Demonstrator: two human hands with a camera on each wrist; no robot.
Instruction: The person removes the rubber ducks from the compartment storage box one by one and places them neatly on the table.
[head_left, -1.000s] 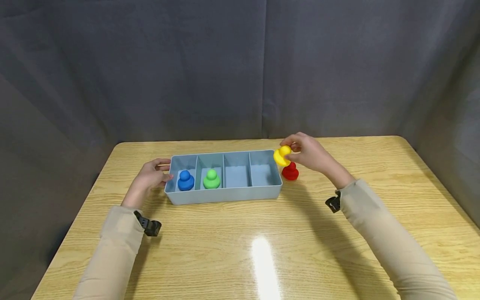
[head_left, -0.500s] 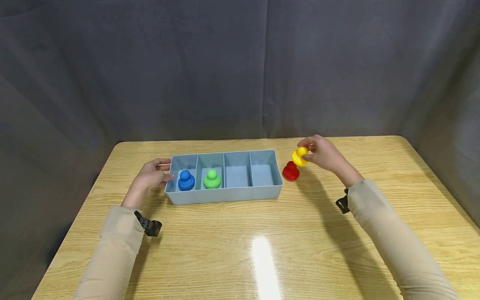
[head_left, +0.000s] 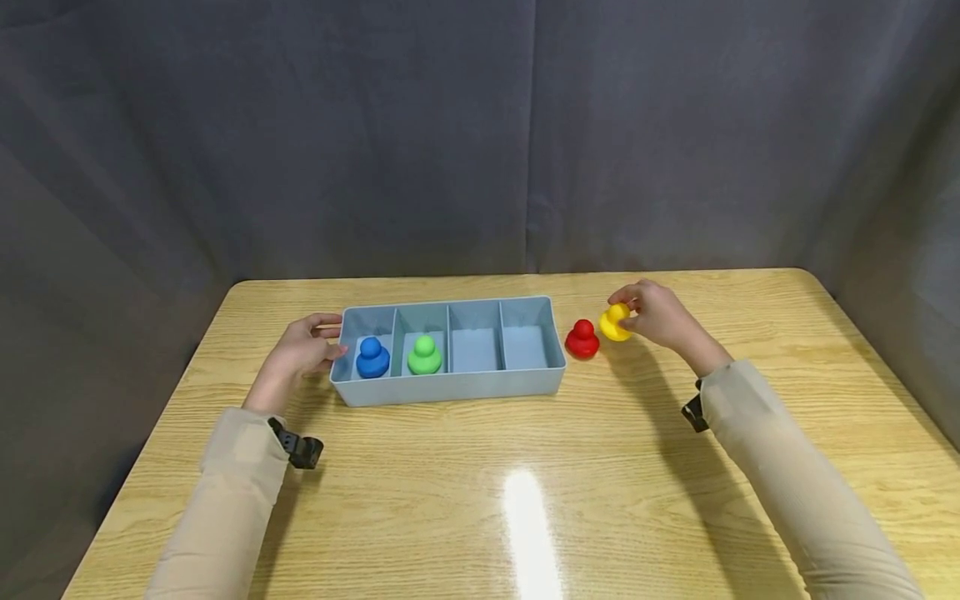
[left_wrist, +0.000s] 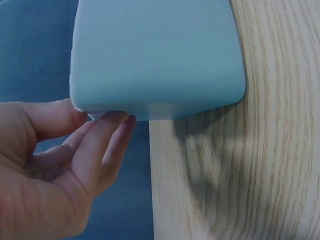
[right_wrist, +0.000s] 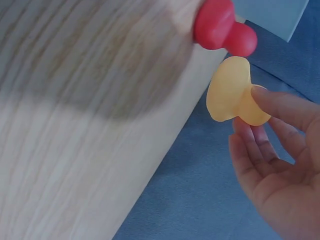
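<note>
Yellow pawn (head_left: pixel 614 322), pinched upright in the right hand (head_left: pixel 656 317), sits just right of the red pawn (head_left: pixel 582 339) (left hand (head_left: pixel 300 352) grips the tray (head_left: pixel 450 386) beyond).

Wood-grain table (head_left: pixel 480 500) with rounded corners, glossy top, bright light glare (head_left: pixel 528 521) near its front middle. Dark grey curtain (head_left: pixel 480 142) hangs behind the table and wraps round both sides, folds visible.
</note>
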